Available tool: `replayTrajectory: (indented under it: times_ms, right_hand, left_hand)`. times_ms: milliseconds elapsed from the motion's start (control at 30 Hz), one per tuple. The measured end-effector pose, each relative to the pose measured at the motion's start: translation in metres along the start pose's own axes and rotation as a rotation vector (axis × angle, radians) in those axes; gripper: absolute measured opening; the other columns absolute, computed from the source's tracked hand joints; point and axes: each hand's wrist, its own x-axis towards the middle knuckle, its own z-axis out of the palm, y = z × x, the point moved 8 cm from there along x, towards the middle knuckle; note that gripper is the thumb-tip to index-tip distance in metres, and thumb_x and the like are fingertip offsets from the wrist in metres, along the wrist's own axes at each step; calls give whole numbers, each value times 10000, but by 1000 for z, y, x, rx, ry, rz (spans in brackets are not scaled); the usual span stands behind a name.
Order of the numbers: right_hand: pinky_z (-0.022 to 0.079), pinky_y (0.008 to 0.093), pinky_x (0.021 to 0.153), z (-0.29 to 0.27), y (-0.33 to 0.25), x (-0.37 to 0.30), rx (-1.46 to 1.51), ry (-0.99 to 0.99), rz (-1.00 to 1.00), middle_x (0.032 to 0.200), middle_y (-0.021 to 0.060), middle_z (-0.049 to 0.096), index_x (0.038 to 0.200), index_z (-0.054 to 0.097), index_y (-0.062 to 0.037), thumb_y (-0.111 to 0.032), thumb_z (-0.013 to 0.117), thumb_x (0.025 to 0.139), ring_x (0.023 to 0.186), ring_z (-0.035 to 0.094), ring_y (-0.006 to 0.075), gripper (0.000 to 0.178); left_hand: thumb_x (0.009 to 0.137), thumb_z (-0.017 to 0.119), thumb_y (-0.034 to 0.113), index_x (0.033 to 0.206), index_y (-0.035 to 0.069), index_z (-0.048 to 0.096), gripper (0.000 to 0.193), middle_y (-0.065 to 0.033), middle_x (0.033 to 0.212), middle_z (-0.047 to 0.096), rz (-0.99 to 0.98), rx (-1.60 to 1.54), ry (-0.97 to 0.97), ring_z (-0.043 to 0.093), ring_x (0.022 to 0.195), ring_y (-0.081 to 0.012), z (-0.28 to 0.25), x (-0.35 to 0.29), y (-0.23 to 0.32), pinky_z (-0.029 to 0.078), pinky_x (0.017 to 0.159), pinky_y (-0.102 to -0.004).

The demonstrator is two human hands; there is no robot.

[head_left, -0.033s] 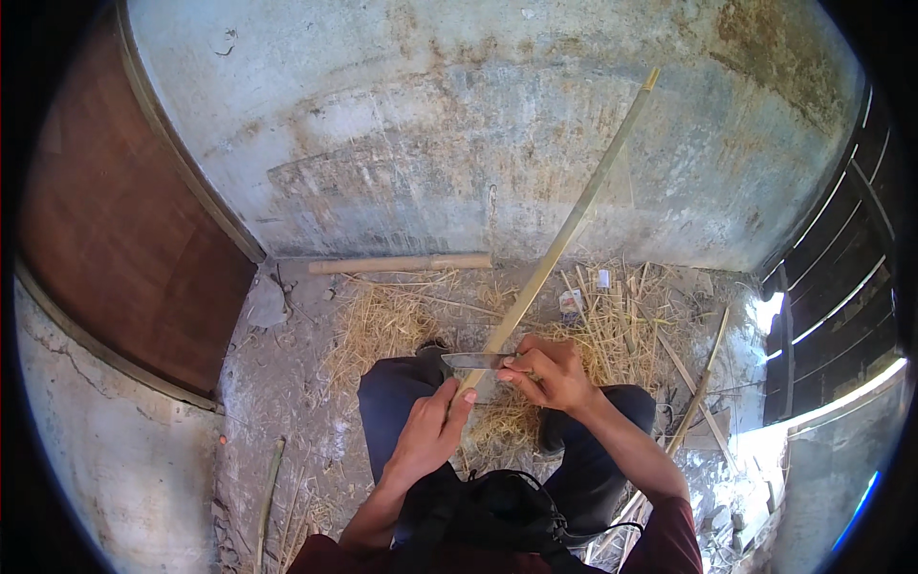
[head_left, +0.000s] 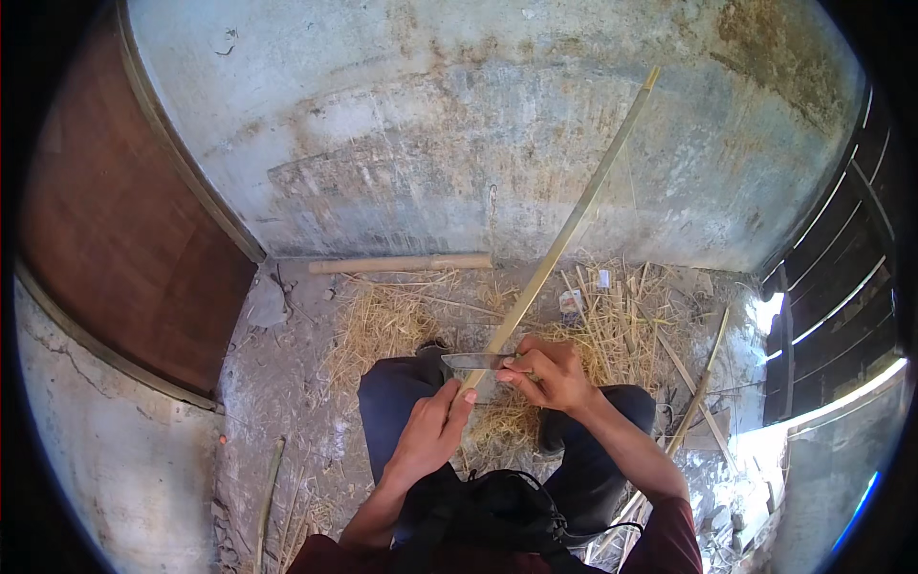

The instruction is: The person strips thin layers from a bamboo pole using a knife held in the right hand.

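- I see my left grip (head_left: 427, 435) pinching the near part of a long bamboo strip (head_left: 550, 263) between thumb and fingers.
- My right grip (head_left: 555, 375) is closed around a knife (head_left: 469, 361), its blade crossing the strip just beyond the left fingertips.
- The strip slants away rightward above the floor (head_left: 277, 383).
- Pale shavings (head_left: 382, 320) litter the floor; a bamboo pole (head_left: 402, 263) lies along its far edge.

Brn panel (head_left: 134, 201) L | stained wall (head_left: 430, 134) ctr | wht pkt (head_left: 603, 278) (sm.)
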Motion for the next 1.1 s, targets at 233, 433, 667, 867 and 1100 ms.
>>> replayTrajectory:
  times_ms: [233,433,667,867,1100]
  right_hand:
    - [486,372,476,8,-10,-3,-61,-41,-54,745,39,642,929,705,-106,-256,879,920,552,650,236,230]
    - [489,370,477,10,-4,-9,-30,8,-1,747,45,635,922,701,-90,-242,886,916,556,656,235,240]
    - [485,347,475,2,-3,-8,-65,40,-21,797,91,712,963,665,-73,-152,894,909,575,677,218,248]
    - [503,362,480,14,-15,-11,-56,-20,-82,779,35,647,967,724,-107,-247,889,907,566,663,215,224]
    - [469,335,453,17,-18,-11,-55,-19,-121,767,53,666,971,694,-101,-227,913,875,520,640,194,271]
  left_hand:
    - [1147,589,256,1165,-35,613,292,-186,658,572,-17,14,29,583,554,-349,-1,2,12,412,561,-466]
    - [1143,602,273,1214,-39,594,320,-190,669,572,33,48,-13,583,557,-361,-1,5,15,420,569,-478]
    - [1144,602,300,1301,-50,567,385,-181,672,563,24,37,-44,582,585,-340,0,5,5,418,583,-468]
    - [1050,749,159,1221,-10,677,251,-95,833,627,130,13,-71,595,716,-200,1,10,34,467,647,-377]
    - [986,790,86,1162,33,742,191,-119,1052,697,293,-6,51,678,842,-269,0,16,26,512,724,-400]
